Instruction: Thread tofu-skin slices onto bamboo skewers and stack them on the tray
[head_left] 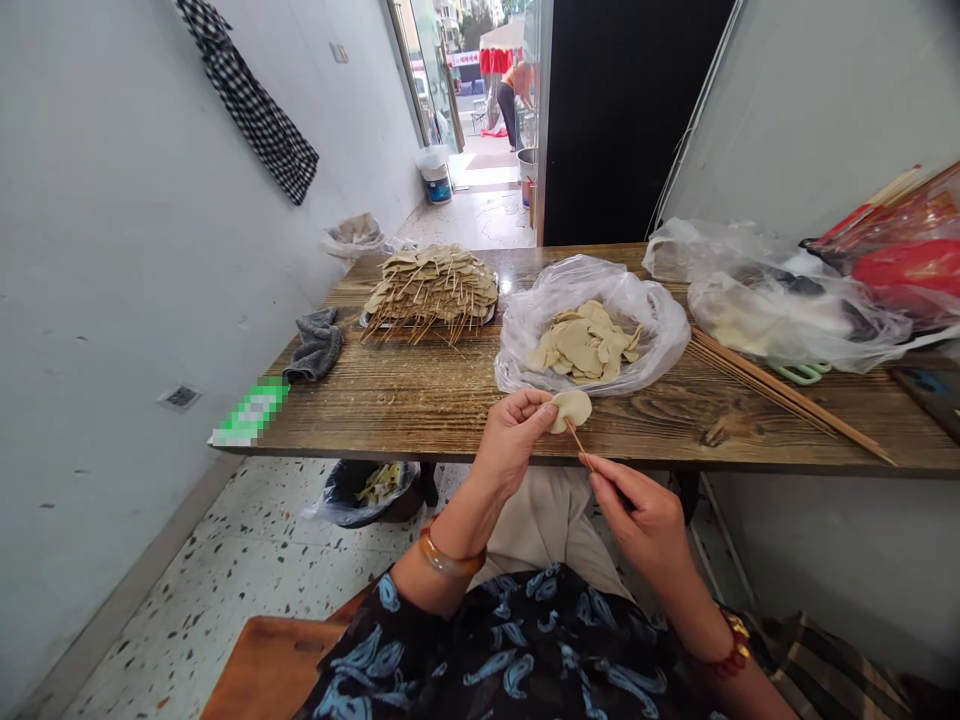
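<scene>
Between the thumb and fingers of my left hand (515,432) is a thin, pale beige slice (573,408), rounded in outline. My right hand (642,512) pinches a thin wooden skewer (577,441), whose upper end meets the lower edge of the slice; how deep it goes in I cannot tell. Just beyond my hands, an open clear plastic bag (517,350) holds a heap of similar loose slices (589,340). Farther left, skewered slices (431,285) are piled high on a tray, their sticks pointing toward me.
On the wooden table (390,400), bare skewers (787,395) lie at right beside plastic bags (795,290), green scissors handles (799,371) and a phone (930,395). A grey cloth (315,345) lies at left. Below stands a lined bin (375,495). A person (514,95) bends outside the doorway.
</scene>
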